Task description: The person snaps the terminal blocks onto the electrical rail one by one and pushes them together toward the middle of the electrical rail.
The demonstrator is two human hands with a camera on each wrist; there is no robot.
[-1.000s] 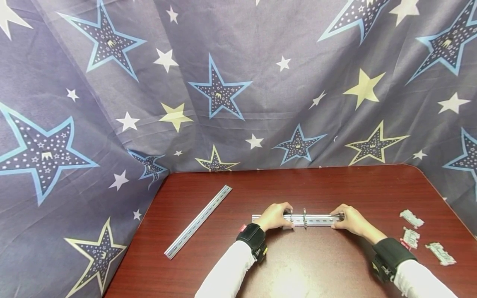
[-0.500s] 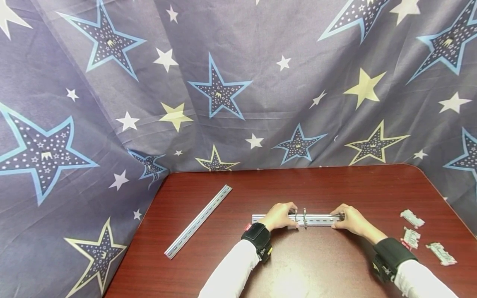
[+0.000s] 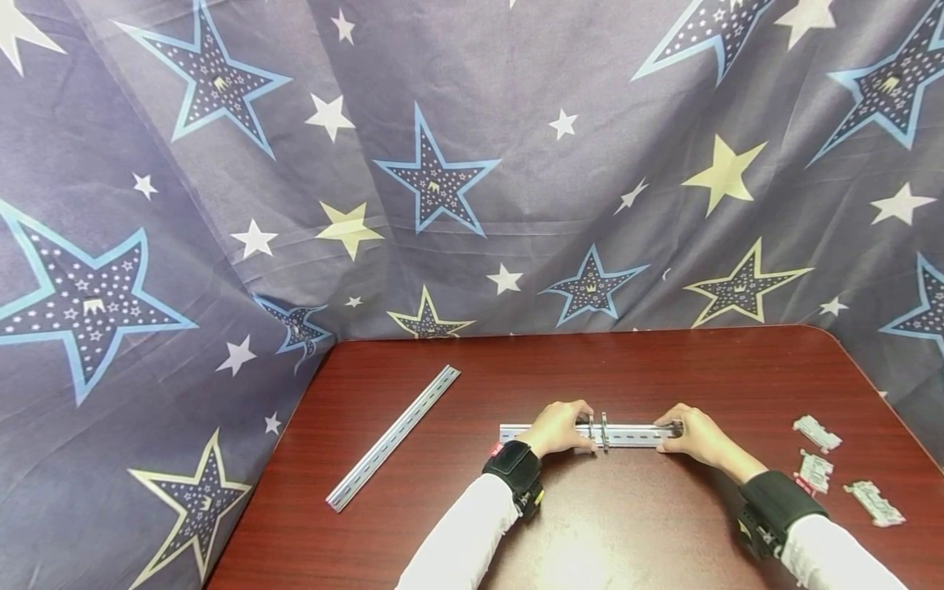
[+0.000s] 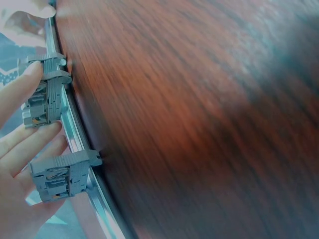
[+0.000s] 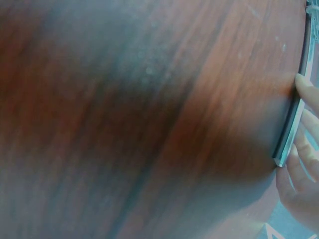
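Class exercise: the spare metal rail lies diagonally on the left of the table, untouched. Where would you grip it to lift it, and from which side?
Probably grip the spare rail near its middle, coming from above, fingers across its narrow width. It is long, thin and flat on the table, so an end grip would likely tip it.

1. The rail (image 3: 627,434) held in both grips is silvery metal with a row of dark slots along its middle.
2. The two clip blocks (image 4: 50,89) at the left grip are grey plastic with small orange-brown specks inside.
3. The table (image 3: 627,369) under the grips is dark reddish-brown with a fine wood grain.
4. The second rail (image 3: 394,437), well left of the left grip, is the same silver.
5. The loose blocks (image 3: 814,432), right of the right grip, are pale grey-green; one shows a red edge.
6. The sleeves (image 3: 457,541) are white, the wrist straps (image 3: 509,471) black.
7. The cloth (image 3: 442,164) beyond the grips is slate blue, printed with white, yellow and blue-outlined dotted stars.
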